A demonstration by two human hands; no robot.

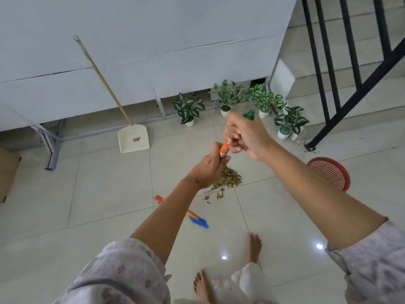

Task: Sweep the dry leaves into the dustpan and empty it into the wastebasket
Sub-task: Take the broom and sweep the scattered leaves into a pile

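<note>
While in grip (pixel 208 170), broom (pixel 224 149) near leaves (pixel 228 178)

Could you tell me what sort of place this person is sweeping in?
Probably an indoor home area beside a staircase: glossy tiled floor, black stair railing, and small potted plants lined along the wall.

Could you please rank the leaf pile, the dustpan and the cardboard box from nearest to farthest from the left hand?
From the left hand:
1. Leaf pile, on the floor beside the hand.
2. Dustpan, propped by the wall, to the left.
3. Cardboard box, at the far left edge.
</note>
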